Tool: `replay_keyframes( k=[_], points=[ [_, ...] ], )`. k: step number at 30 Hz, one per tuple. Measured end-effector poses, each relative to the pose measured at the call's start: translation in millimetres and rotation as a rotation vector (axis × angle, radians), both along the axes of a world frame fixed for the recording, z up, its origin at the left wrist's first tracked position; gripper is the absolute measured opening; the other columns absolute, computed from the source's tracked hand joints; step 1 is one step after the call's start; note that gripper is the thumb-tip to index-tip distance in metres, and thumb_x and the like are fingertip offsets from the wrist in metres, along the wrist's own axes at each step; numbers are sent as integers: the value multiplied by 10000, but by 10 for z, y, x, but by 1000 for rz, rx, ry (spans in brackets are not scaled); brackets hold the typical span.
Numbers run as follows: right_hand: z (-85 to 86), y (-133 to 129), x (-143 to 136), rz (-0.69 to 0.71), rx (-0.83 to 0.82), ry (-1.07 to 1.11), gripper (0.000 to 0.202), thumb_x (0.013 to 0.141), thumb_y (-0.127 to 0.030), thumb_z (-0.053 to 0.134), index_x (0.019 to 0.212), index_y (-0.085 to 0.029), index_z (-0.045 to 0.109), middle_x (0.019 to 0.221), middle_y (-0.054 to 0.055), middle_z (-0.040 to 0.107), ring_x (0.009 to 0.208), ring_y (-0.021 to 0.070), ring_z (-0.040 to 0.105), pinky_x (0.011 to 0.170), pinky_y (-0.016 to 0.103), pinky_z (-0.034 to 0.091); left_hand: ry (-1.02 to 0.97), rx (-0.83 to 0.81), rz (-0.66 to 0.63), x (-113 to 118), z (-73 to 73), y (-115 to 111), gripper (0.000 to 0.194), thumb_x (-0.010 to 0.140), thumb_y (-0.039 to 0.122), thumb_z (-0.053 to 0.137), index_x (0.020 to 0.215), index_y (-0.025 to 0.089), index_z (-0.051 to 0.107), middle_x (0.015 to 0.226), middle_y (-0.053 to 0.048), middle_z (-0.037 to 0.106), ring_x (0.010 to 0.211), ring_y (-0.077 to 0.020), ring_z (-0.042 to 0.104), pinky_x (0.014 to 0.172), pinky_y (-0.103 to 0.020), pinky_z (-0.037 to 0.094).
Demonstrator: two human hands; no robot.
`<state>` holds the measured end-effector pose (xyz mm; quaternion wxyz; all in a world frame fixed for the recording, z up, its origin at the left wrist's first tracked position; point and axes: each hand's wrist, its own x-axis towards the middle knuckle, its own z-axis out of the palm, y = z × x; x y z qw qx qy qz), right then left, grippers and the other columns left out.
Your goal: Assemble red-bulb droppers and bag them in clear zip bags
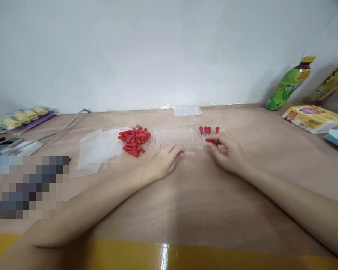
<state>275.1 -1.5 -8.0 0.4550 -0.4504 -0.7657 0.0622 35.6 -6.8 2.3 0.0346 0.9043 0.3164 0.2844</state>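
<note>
your right hand (228, 153) pinches a small red rubbery bulb (211, 141) at the right end of a row of thin clear tubes (174, 139); 4 matching bulbs (205, 129) sit just beyond. your left hand (166, 162) rests in front of the row, fingers curled; a clear tube end (189, 153) shows at the fingertips, but i cannot tell whether you grip it. a heap of red bulbs (135, 137) lies left of the row, beside flat translucent plastic bags (91, 150).
</note>
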Motion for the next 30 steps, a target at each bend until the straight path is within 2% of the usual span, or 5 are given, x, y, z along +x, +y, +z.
replay_keyframes(
  k=[3,6,11,19,30],
  points=[
    [-58,-181,-134,165,47,-51,147,828,-245,491,930,-208,590,873,61,610,820,185,564,732,338,463,-61,3,-3,-40,-110,-47,128,905,204,374,908,169,497,844,-54,586,751,-155,557,679,-281,462],
    [-31,-254,-184,227,24,-113,143,833,-231,491,926,-219,599,838,49,629,773,177,566,710,339,459,-71,-5,-15,-30,-135,-53,133,907,212,383,923,173,508,857,-49,591,769,-152,562,693,-279,467],
    [-4,-271,-214,251,-6,-154,138,837,-221,491,908,-213,609,791,30,641,723,159,566,697,329,457,-51,-19,-22,-26,-120,-54,134,908,211,392,920,168,518,850,-46,591,758,-147,560,693,-274,469],
    [-122,-237,-217,285,-126,-75,165,848,-268,491,959,-233,608,854,23,659,759,150,598,686,302,485,-79,-4,-55,-32,-150,-43,153,907,217,401,918,173,547,847,-48,610,775,-148,584,705,-283,484],
    [-162,-244,-222,288,37,-152,153,855,-237,477,901,-225,622,796,23,645,722,140,586,653,277,477,-47,42,-132,-22,-141,-41,202,910,192,372,800,168,539,727,-31,578,648,-123,544,597,-233,450]
  ],
)
